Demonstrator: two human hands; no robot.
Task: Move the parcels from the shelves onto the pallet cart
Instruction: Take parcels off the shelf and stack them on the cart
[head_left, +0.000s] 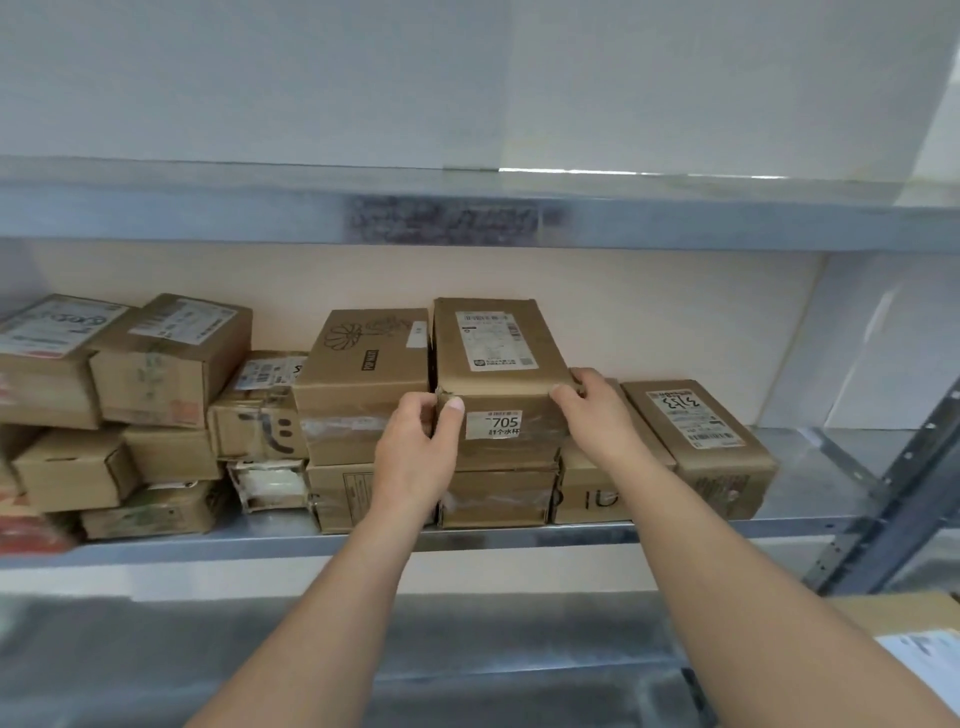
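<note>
A brown cardboard parcel (498, 364) with a white label reading 705 sits on top of a stack in the middle of the metal shelf (519, 535). My left hand (421, 447) grips its front left corner, thumb on the front face. My right hand (592, 410) grips its front right corner, fingers curled over the top edge. Under it lies another taped parcel (498, 499). The pallet cart is not in view.
A parcel with a flower drawing (363, 364) stands touching on the left. Several more parcels are stacked further left (166, 358). A labelled parcel (701, 447) lies to the right. An upper shelf beam (467, 218) runs overhead. A perforated upright (893, 499) stands at right.
</note>
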